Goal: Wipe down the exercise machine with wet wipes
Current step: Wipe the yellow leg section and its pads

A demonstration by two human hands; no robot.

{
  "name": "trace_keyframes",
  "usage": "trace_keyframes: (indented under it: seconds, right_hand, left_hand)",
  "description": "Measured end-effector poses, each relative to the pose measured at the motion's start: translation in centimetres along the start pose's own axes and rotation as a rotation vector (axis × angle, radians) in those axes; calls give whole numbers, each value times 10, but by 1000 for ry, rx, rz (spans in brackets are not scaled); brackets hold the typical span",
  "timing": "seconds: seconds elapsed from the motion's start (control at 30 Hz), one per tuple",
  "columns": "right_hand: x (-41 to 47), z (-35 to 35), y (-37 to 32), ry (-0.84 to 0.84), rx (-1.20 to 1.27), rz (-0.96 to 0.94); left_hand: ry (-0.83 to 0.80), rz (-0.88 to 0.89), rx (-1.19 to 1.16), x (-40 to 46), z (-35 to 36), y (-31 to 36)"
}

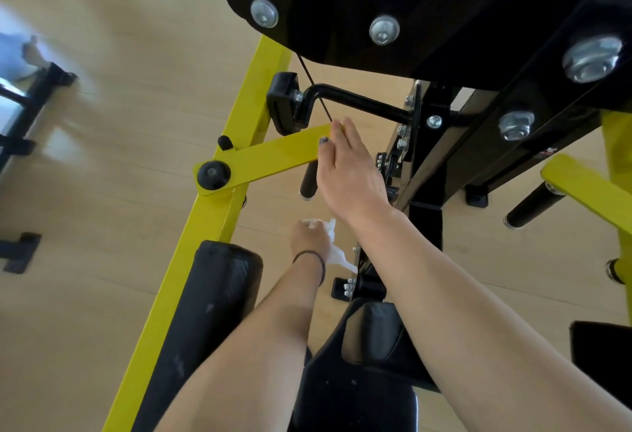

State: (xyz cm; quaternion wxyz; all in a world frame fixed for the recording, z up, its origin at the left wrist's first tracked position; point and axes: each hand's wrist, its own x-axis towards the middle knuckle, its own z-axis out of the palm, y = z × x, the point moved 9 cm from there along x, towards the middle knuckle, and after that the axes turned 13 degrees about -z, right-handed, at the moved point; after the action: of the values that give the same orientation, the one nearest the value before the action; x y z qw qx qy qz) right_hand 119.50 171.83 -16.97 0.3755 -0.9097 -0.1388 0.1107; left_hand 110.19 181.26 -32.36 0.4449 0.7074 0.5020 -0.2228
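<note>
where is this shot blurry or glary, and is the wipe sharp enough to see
Head view: the far left edge is smeared and bright with glare off the floor; wide-angle bending curves the yellow frame; the wet wipe in the left hand is overexposed but recognisable; the right hand is sharp.

Yellow steel frame tube (205, 226) runs diagonally at left; flat yellow lever arm (273, 158) branches right from its pivot. Right hand (349, 171) rests on lever end, above black cylindrical grip (307, 180). Left hand (309, 238) below it, holding crumpled white wet wipe (333, 247) (just right of wrist). Black padded roller (212, 312) lies beside the tube, nearer the camera.
</note>
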Motion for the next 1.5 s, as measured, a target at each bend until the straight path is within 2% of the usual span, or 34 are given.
trace_keyframes:
  seconds: [0.13, 0.17, 0.23, 0.3, 0.37, 0.4, 0.47, 0.53, 0.63, 0.77, 0.97, 1.03, 1.2, 1.27, 1.33, 1.5]
  right_hand:
    - [-8, -14, -8, 39, 39, -25]
    - [-13, -19, -17, 66, 61, -55]
    - [-22, -28, -35, 123, 119, -106]
    - [-40, -36, -60, 183, 226, -152]
    - [-61, -34, -82, 186, 327, -170]
    - [-74, -30, -93, 171, 374, -174]
    - [-98, -12, -110, 122, 444, -185]
    - [-122, 12, -119, 72, 492, -191]
    - [-158, 45, -112, 6, 479, -131]
    - [-198, 69, -100, -3, 473, -74]
    - [-239, 112, -107, 20, 573, 57]
    - [-249, 122, -112, 69, 613, 74]
    - [-269, 111, -116, 255, 629, 82]
    - [-278, 100, -116, 320, 612, 76]
    - [-285, 94, -119, 331, 556, 28]
    - [-306, 112, -155, 187, 420, -168]
  left_hand:
    - [2, 179, -133, -41, -21, 38]
    - [-8, 259, -104, -64, -34, 47]
    - [1, 489, 112, -104, -52, 67]
    - [135, 766, 325, -150, -86, 73]
    - [352, 972, 405, -180, -127, 70]
    - [429, 998, 416, -186, -148, 64]
    - [489, 924, 476, -171, -177, 40]
    - [441, 902, 599, -164, -180, 10]
    - [384, 1001, 654, -172, -173, -30]
    - [482, 960, 795, -185, -179, -72]
    - [388, 951, 793, -215, -200, -156]
    - [359, 942, 777, -212, -199, -154]
    - [295, 837, 738, -177, -181, -68]
    - [302, 881, 745, -173, -179, -59]
    - [276, 962, 763, -181, -187, -86]
    - [95, 1180, 704, -218, -211, -170]
